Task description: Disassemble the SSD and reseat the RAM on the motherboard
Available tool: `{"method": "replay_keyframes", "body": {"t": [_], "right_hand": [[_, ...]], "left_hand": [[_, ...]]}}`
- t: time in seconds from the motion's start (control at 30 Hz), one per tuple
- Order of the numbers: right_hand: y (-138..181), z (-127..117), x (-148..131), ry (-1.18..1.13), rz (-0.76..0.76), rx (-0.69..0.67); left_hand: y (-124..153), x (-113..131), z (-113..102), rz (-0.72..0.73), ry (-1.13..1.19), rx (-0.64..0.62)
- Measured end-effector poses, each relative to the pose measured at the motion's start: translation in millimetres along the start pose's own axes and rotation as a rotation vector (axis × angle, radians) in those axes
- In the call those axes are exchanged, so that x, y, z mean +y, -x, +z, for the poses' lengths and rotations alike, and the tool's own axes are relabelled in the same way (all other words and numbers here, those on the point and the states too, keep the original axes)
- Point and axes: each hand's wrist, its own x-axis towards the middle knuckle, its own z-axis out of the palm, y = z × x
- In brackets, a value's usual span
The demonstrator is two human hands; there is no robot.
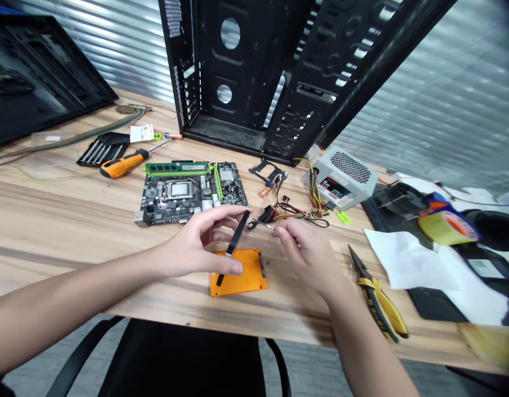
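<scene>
My left hand [200, 245] grips a thin black strip [234, 242] between thumb and fingers, holding it upright over an orange solid-state drive [241, 274] that lies flat on the wooden desk [72, 220]. The strip's lower end overlaps the drive. My right hand [306, 256] hovers just right of the strip, its fingertips pinched together with nothing visible between them. Those fingertips are close to a bundle of coloured power cables [291, 212]. Behind both hands lies a green and black motherboard [192, 193] with a green RAM stick [177, 169] fitted.
An open black computer case [254, 71] stands at the back, with a power supply [341, 179] to its right. An orange screwdriver [124, 164], a bit set [103, 149], yellow-handled pliers [380, 303], white paper [419, 264] and a tape roll [446, 227] lie around.
</scene>
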Motion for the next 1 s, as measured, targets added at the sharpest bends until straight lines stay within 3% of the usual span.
{"method": "replay_keyframes", "body": {"t": [0.1, 0.27, 0.5, 1.0], "right_hand": [[-1, -1, 0, -0.072, 0.112, -0.083], [1, -6, -1, -0.209, 0.176, -0.275], [1, -11, 1, -0.001, 0.153, -0.511], [-2, -8, 1, 0.102, 0.092, -0.588]], "left_hand": [[-2, 1, 0, 0.037, 0.067, 0.141], [-6, 12, 3, -0.122, 0.275, 0.341], [-12, 20, 6, -0.325, 0.494, 0.403], [-12, 24, 7, -0.414, 0.604, 0.393]]}}
